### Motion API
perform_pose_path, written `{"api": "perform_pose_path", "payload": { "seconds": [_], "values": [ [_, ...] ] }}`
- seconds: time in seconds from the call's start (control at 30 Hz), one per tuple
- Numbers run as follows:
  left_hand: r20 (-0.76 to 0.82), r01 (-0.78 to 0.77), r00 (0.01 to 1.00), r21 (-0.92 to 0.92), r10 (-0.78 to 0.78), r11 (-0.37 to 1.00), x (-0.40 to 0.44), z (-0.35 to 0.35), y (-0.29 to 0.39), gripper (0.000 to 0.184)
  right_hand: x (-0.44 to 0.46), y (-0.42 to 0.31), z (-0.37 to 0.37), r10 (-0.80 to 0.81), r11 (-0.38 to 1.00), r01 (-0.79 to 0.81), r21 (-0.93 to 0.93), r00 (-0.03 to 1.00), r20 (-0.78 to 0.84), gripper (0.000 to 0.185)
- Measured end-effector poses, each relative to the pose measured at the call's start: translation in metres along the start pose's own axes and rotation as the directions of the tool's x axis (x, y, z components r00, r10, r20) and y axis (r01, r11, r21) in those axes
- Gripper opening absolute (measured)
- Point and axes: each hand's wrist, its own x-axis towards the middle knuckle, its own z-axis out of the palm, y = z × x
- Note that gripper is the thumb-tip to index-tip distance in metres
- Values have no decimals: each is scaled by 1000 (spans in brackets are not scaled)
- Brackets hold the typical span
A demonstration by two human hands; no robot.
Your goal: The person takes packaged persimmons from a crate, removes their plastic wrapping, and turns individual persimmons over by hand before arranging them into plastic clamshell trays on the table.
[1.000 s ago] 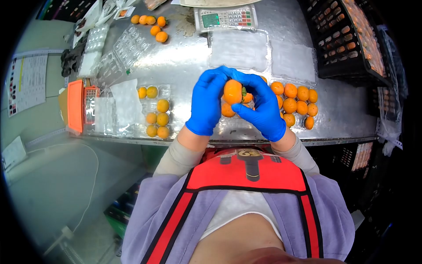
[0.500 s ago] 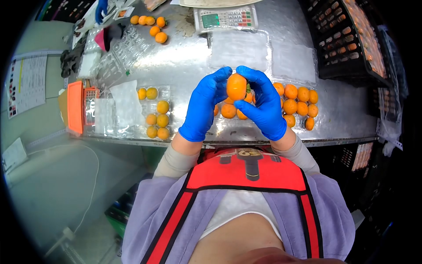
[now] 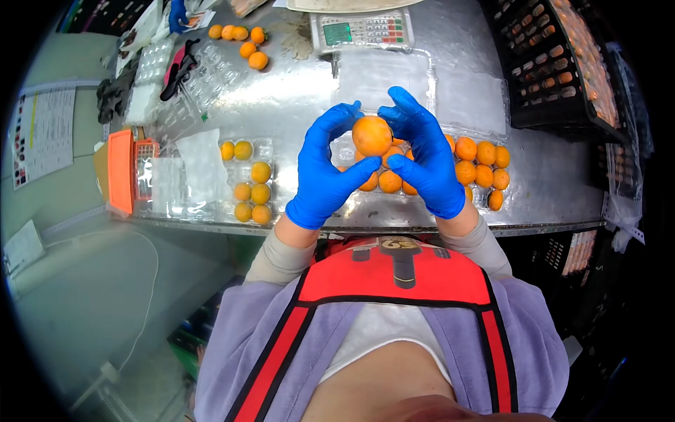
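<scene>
1. Orange, round and glossy, a smooth-skinned fruit (image 3: 373, 136) is held up between the two blue-gloved hands, above the near edge of the metal table (image 3: 295, 105).
2. Half a second ago its green leafy cap faced the right hand; now the fruit has been turned so that its broad, bare side faces up.
3. The left hand (image 3: 325, 169) curls at one side, thumb below the fruit and fingertips above, well parted. The right hand (image 3: 427, 158) has its thumb and fingers spread wider than before, forefinger raised. Which fingertips actually press on the fruit, one cannot tell.
4. Toward the table's far left corner, a pink-and-black object (image 3: 179, 69) lies over clear plastic trays; it was a blur in the previous frame. Another person's blue-gloved hand (image 3: 178, 15) is beyond it.
5. Rows of orange fruit (image 3: 484, 176) stand near the near edge, right of centre; the hands and raised fruit partly hide those behind them.
6. Seven yellow-orange fruits sit in a clear tray (image 3: 264, 149) by the near edge, left of centre. A grey-white scale (image 3: 362, 29) rests at the far edge, and a black slatted crate (image 3: 555, 77) fills the far right corner.
</scene>
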Motion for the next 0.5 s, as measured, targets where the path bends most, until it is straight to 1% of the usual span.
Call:
{"api": "perform_pose_path", "payload": {
  "seconds": [0.07, 0.13, 0.17, 0.23, 0.27, 0.33, 0.37, 0.43, 0.5],
  "values": [
    [-1, -7, 1000, 28, 7, 1000, 0, 0, 0, 67, 1, 0, 3, -1, 1000, 1, -12, 1000, 22, 71],
    [23, -27, 999, 110, 25, 994, -1, 0, -2, 66, 1, 2, 8, 24, 998, -22, 54, 999, -34, 60],
    [23, -26, 999, 109, 24, 994, -2, 0, -2, 66, 1, 2, 11, 25, 998, -23, 54, 999, -34, 60],
    [99, -35, 995, 185, 17, 982, -4, -1, -3, 73, 1, -1, 14, 189, 979, -181, 91, 978, -85, 39],
    [100, -35, 995, 185, 17, 982, -6, 0, -5, 73, 4, 0, 12, 189, 979, -181, 91, 978, -86, 39],
    [138, 17, 990, 57, -24, 998, -9, 3, -8, 73, 12, 3, 3, 321, 934, -287, 211, 935, -151, 24],
    [138, 17, 990, 57, -25, 998, -9, 5, -8, 73, 13, 2, 2, 322, 934, -287, 211, 935, -151, 24],
    [61, 124, 992, -167, -115, 978, -5, 7, -7, 68, 14, 1, 2, 298, 946, -268, 184, 940, -163, 26],
    [56, 124, 992, -203, -115, 971, -5, 5, -8, 69, 12, 2, 2, 317, 939, -282, 195, 931, -182, 27]
  ]
}}
